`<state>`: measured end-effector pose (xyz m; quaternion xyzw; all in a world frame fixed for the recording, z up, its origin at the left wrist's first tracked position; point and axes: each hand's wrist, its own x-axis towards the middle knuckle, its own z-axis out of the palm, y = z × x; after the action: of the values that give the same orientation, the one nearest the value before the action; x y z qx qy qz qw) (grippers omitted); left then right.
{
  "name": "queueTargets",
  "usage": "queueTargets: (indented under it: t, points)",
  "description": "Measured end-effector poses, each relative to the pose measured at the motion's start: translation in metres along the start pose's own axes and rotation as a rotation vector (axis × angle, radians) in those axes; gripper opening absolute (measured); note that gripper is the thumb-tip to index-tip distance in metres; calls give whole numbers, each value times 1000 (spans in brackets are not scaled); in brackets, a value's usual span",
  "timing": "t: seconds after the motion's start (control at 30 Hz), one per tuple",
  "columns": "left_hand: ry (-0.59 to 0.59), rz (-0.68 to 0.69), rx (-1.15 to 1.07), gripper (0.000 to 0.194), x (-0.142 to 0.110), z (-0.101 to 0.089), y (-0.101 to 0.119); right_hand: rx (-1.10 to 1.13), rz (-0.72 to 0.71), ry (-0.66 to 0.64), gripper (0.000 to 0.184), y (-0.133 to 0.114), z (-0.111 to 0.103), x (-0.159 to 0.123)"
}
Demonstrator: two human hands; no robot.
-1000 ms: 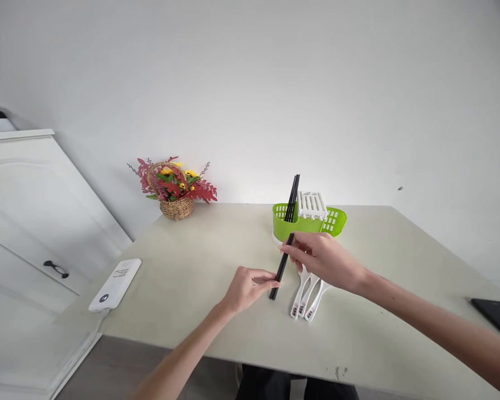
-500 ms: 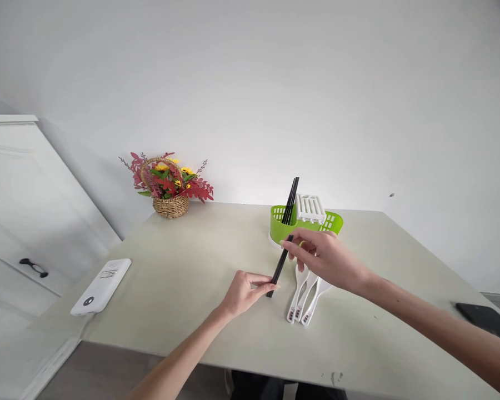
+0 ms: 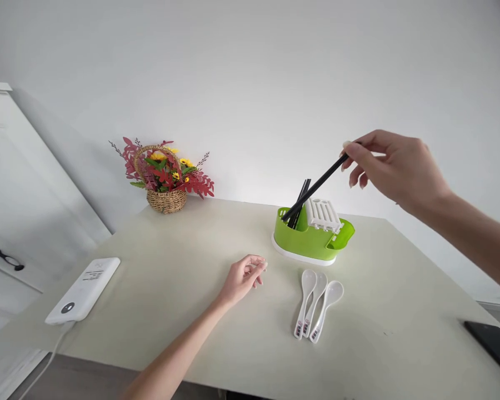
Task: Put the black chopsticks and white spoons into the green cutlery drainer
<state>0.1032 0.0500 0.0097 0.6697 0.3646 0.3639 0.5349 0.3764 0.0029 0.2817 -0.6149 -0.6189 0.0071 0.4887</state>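
Note:
My right hand (image 3: 400, 166) is raised at the right, thumb and fingers pinched on the upper end of black chopsticks (image 3: 321, 181). They slant down to the left, their lower tips at the left compartment of the green utensil holder (image 3: 306, 244). Other black chopsticks (image 3: 305, 187) stand inside that compartment, partly covered by the held ones. A white slotted rack (image 3: 323, 214) sits across the holder's middle. Low over the table, my left hand (image 3: 241, 278) has its fingers loosely curled with nothing in them. Three white spoons (image 3: 308, 286) lie to its right, in front of the holder.
At the back left stands a wicker basket (image 3: 166, 201) of red and yellow flowers. A white power bank (image 3: 83, 291) with a cable lies at the table's left, beside a white cabinet (image 3: 25, 194). A black phone (image 3: 494, 344) rests near the right edge.
My right hand has lifted the chopsticks up and to the right, bringing their lower ends to the holder. My left hand has let go of them and curled. The view has shifted slightly.

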Motion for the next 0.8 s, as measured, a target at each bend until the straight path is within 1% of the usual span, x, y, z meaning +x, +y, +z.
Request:
queueTargets:
  t: [0.03,0.1,0.2,0.3,0.37,0.43,0.47,0.53,0.6,0.67,0.73,0.8]
  points:
    - [-5,-1,3,45,0,0,0,-39,1,0,27,3,5,8]
    - [-20,3,19,44,-1,2,-1,-101,-8,-46,28,15,20,20]
    - [-40,17,57,44,-2,5,-2,-150,7,-175,33,42,52,32]
    - [-65,27,98,44,-4,5,-3,-172,86,-317,32,69,82,39]
    - [-85,30,116,43,-4,5,-3,-187,134,-403,32,83,96,42]
    - [-97,28,125,42,-5,5,-2,-198,155,-438,34,92,103,45]
    - [-100,28,125,42,-4,5,-2,-206,151,-423,35,94,103,46]
    - [-101,27,122,41,-4,5,-2,-237,121,-336,34,92,100,47]
    - [-104,26,125,41,-4,5,-2,-261,81,-235,30,85,91,46]
    - [-101,22,137,41,-3,5,-2,-261,40,-181,26,75,80,39]
    - [-98,20,150,42,-3,4,-2,-270,-27,-195,26,67,67,25]
    - [-99,20,157,42,-2,4,-1,-324,-127,-256,30,65,53,3]
